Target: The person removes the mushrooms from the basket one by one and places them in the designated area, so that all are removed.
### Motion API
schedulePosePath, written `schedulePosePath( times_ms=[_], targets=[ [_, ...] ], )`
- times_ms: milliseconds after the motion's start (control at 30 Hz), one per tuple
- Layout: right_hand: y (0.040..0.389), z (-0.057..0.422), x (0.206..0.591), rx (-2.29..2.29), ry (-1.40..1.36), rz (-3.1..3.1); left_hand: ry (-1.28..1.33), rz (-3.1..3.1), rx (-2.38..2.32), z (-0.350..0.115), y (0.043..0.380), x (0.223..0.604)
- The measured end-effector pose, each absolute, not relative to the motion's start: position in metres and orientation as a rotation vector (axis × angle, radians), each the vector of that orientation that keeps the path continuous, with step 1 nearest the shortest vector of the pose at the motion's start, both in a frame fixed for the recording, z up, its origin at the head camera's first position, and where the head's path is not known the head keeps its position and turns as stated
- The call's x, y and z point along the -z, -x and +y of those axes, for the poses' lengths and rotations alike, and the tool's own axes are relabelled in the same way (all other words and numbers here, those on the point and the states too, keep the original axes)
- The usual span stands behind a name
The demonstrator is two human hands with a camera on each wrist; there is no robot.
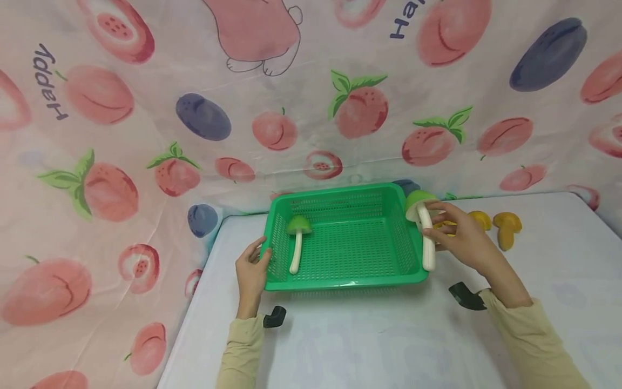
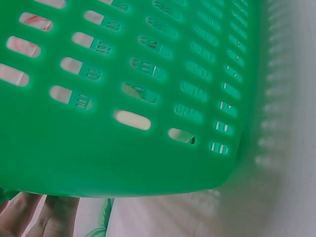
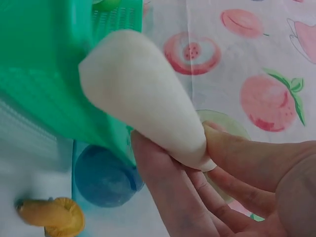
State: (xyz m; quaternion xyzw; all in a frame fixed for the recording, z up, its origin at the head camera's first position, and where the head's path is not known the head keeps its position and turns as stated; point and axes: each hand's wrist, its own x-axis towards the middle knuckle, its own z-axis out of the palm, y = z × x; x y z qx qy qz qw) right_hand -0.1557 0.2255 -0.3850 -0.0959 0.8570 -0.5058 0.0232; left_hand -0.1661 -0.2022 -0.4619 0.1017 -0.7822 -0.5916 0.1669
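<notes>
My left hand (image 1: 252,273) grips the left end of a green perforated plastic basket (image 1: 340,283). In the left wrist view, its fingers (image 2: 57,219) show at the basket's rim. Inside the basket, near that end, lies a toy mushroom (image 1: 298,246) with a green cap and a long white stem. My right hand (image 1: 464,235) pinches a second green-capped mushroom (image 1: 427,243) by its stem, just past the basket's right end, cap upward. From the right wrist view, the white stem (image 3: 138,94) sits between thumb and fingers, largely covering the cap behind it.
Several yellow toy mushrooms (image 1: 507,229) lie on the white-covered table (image 1: 350,346), right of the basket and partly behind my right hand. A fruit-printed cloth (image 1: 301,129) hangs close behind the basket. Black pieces (image 1: 466,296) stick out at both wrists.
</notes>
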Motion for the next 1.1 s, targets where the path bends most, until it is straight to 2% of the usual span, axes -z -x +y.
schedulePosePath(
  times_ms=[400, 1100],
  targets=[
    [0.142, 0.257, 0.398, 1.472, 0.256, 2.768, -0.254, -2.232, 1.704, -0.195, 0.171, 0.466],
    [0.141, 0.264, 0.428, 1.388, 0.154, 2.749, -0.285, -2.236, 1.689, -0.204, 0.166, 0.46]
  ],
)
